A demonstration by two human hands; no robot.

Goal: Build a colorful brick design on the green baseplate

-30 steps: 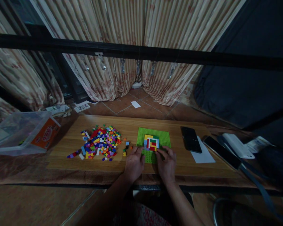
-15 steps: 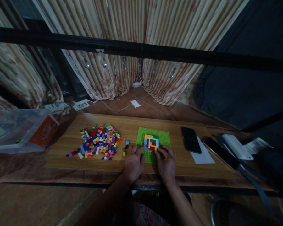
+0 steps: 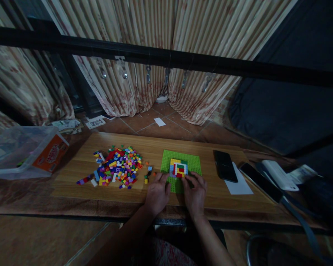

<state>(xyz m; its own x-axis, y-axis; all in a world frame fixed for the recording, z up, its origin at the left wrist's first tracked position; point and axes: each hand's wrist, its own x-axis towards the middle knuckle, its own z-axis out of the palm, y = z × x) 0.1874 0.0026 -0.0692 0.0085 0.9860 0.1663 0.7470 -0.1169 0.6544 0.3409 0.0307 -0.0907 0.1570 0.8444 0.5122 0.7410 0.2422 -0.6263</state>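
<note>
A green studded baseplate (image 3: 194,159) lies on the wooden board in front of me. On it stands a small square structure of toy bricks (image 3: 180,168) in yellow, white, red, blue and green. My left hand (image 3: 157,192) is at the plate's front left edge, its fingers bent over that edge close to the structure. My right hand (image 3: 195,190) is at the front right corner of the structure, thumb and index finger drawn together there. Whatever lies between those fingertips is too small and dark to make out.
A heap of mixed toy bricks (image 3: 118,166) covers the board's left part, with a few loose bricks (image 3: 146,181) nearer the plate. Two dark phones (image 3: 225,166) and white paper (image 3: 240,186) lie to the right. A clear plastic bin (image 3: 24,151) stands far left.
Both hands stay at almost the same spots around the brick structure. The camera view has shifted slightly.
</note>
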